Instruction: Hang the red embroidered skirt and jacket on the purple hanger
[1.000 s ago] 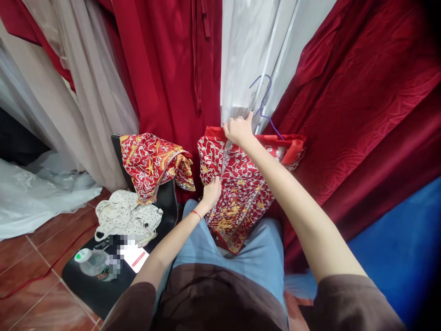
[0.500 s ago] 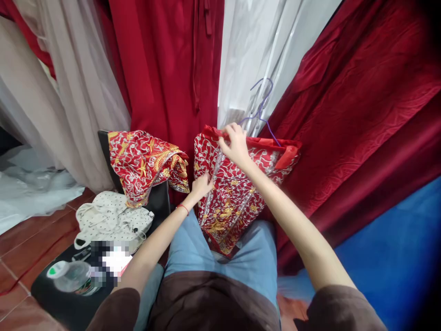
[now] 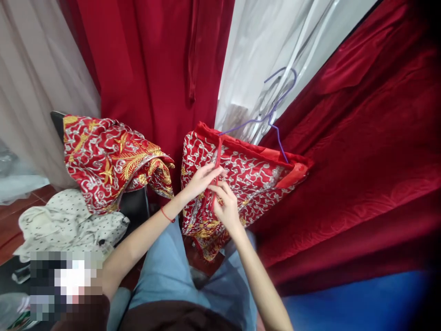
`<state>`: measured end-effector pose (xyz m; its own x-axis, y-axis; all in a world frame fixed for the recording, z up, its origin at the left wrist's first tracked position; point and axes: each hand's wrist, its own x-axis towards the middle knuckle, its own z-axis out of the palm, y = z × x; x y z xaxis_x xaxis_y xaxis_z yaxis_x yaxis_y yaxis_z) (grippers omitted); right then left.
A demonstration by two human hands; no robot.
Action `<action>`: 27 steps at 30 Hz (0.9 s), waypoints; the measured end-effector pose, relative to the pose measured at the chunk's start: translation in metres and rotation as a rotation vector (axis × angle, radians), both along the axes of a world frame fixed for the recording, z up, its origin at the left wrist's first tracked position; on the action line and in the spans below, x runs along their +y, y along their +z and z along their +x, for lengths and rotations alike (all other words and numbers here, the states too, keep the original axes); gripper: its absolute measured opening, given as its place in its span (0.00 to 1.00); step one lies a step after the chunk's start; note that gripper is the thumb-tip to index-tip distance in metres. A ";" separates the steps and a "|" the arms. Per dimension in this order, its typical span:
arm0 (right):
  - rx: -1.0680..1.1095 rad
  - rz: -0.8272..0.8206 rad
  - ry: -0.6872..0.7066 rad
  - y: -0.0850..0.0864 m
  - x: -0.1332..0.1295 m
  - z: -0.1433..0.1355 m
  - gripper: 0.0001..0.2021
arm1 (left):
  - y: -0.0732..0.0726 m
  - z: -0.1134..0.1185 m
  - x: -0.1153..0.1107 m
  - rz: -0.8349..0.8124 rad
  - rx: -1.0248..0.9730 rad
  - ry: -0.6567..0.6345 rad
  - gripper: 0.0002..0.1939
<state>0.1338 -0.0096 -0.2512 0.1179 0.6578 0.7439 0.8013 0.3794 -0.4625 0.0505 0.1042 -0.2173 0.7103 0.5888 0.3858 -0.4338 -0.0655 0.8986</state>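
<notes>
A red garment (image 3: 248, 168) with silver and gold embroidery hangs by its waistband from a purple hanger (image 3: 272, 117), in front of my legs. From the waistband a narrow red strap (image 3: 219, 149) runs down to my hands. My left hand (image 3: 203, 179), a red string at its wrist, lies over the strap with its fingertips closed around it. Just below, my right hand (image 3: 226, 209) pinches the lower part of the same strap; its fingertips almost touch the left ones. The fingers partly hide the strap's lower end.
Another red embroidered piece (image 3: 110, 161) drapes over a black chair at the left. A dotted white cloth (image 3: 69, 225) and a clear plastic bottle (image 3: 14, 310) lie nearby. Red curtain-like fabric (image 3: 361, 161) hangs at the right, pale fabric (image 3: 251, 59) behind the hanger.
My right hand has left the waistband and come down beside my left hand. The left hand has moved slightly up onto the strap. The view has shifted right.
</notes>
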 end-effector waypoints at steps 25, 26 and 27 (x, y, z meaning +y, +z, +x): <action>0.596 0.090 -0.055 -0.042 -0.001 -0.022 0.16 | -0.054 0.004 -0.044 -0.150 -0.075 0.209 0.23; 0.617 0.075 -0.061 -0.041 -0.001 -0.023 0.14 | -0.055 0.003 -0.045 -0.147 -0.084 0.224 0.23; 0.642 0.061 -0.063 -0.039 -0.002 -0.024 0.12 | -0.055 0.003 -0.045 -0.138 -0.081 0.226 0.23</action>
